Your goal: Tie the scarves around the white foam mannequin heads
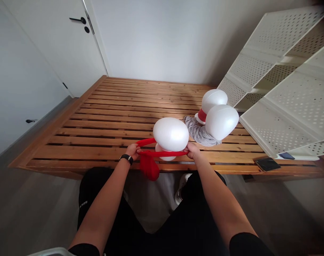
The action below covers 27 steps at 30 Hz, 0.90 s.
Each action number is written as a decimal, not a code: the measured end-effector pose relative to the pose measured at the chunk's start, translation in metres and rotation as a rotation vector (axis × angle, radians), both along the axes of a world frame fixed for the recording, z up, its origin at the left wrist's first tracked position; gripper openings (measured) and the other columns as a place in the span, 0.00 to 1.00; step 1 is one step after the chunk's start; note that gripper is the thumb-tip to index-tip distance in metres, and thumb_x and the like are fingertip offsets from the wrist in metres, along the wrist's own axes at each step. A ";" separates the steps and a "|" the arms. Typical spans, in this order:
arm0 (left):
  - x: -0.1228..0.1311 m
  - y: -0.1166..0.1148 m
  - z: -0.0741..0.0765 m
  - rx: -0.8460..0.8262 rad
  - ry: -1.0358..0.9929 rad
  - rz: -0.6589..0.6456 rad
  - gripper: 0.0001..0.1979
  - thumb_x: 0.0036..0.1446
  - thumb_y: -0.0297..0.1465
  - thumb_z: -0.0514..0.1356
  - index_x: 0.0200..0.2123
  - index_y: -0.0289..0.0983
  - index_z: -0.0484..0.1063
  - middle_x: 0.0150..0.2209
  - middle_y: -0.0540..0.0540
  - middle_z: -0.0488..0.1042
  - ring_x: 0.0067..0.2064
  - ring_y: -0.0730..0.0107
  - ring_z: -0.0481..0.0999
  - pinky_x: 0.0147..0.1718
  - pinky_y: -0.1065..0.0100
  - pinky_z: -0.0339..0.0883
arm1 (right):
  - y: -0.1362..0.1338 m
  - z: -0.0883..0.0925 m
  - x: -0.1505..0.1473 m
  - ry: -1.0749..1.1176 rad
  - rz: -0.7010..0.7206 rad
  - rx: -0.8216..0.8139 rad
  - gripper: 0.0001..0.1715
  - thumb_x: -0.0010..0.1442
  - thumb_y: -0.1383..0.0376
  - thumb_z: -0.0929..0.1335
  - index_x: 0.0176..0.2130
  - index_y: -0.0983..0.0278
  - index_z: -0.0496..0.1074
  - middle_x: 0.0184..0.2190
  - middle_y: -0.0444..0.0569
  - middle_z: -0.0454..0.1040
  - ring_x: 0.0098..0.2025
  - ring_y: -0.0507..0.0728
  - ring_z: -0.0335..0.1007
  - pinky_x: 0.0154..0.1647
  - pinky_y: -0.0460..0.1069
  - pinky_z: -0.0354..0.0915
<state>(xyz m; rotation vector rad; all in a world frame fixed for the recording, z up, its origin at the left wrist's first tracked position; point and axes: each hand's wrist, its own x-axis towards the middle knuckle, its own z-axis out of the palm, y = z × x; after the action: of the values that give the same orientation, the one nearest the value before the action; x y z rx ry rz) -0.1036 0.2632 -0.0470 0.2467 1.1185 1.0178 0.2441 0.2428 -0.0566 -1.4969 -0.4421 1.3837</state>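
Head view: left hand [132, 151] and right hand [193, 150] pinch soft red scarf [162, 154] around light-looking foam egg [170, 134]; cloth offers safest hold.

Nothing can be read for certain. Pale lettering runs along the left leg of the black shorts [83, 204], too small and slanted to make out. The black wristband [127, 159] and the dark phone [267, 164], near the front right corner of the slatted bed base [119, 122], show no legible text.
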 end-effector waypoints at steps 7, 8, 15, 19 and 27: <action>0.024 0.006 0.007 0.071 0.067 0.012 0.11 0.50 0.20 0.59 0.27 0.39 0.60 0.15 0.57 0.59 0.16 0.77 0.62 0.20 0.74 0.60 | 0.008 0.012 -0.015 -0.061 0.035 0.031 0.09 0.51 0.67 0.72 0.30 0.63 0.68 0.16 0.37 0.63 0.19 0.49 0.57 0.19 0.43 0.57; 0.031 0.002 0.008 0.085 0.067 0.004 0.09 0.50 0.20 0.59 0.27 0.38 0.63 0.16 0.55 0.63 0.17 0.75 0.66 0.21 0.72 0.63 | 0.006 0.012 -0.020 -0.074 0.045 0.048 0.09 0.49 0.67 0.73 0.31 0.63 0.70 0.18 0.39 0.67 0.21 0.50 0.62 0.22 0.45 0.61; 0.051 -0.026 0.012 0.182 0.031 -0.066 0.05 0.49 0.22 0.62 0.32 0.32 0.75 0.30 0.41 0.81 0.34 0.63 0.81 0.36 0.64 0.75 | -0.068 0.013 -0.041 -0.402 -0.169 0.094 0.31 0.48 0.57 0.74 0.50 0.65 0.69 0.42 0.51 0.77 0.39 0.57 0.72 0.41 0.51 0.69; 0.052 -0.030 0.018 0.208 0.029 -0.101 0.06 0.49 0.24 0.64 0.34 0.31 0.78 0.35 0.40 0.83 0.38 0.60 0.83 0.40 0.62 0.76 | -0.127 0.033 -0.077 -0.945 -0.096 0.255 0.25 0.61 0.50 0.69 0.48 0.65 0.70 0.41 0.53 0.76 0.36 0.57 0.71 0.41 0.51 0.67; 0.046 -0.034 0.028 0.209 0.129 -0.173 0.01 0.48 0.25 0.63 0.27 0.34 0.74 0.25 0.46 0.79 0.26 0.71 0.75 0.26 0.71 0.69 | -0.103 0.054 -0.179 -1.549 0.796 0.320 0.32 0.71 0.68 0.58 0.72 0.63 0.53 0.57 0.60 0.73 0.41 0.59 0.77 0.35 0.49 0.69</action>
<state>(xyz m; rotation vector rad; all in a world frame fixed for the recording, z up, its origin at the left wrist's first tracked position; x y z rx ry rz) -0.0575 0.2288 -0.0194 0.5740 1.0868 0.9745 0.0652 0.1402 -0.0024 -1.9305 -2.2492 0.2771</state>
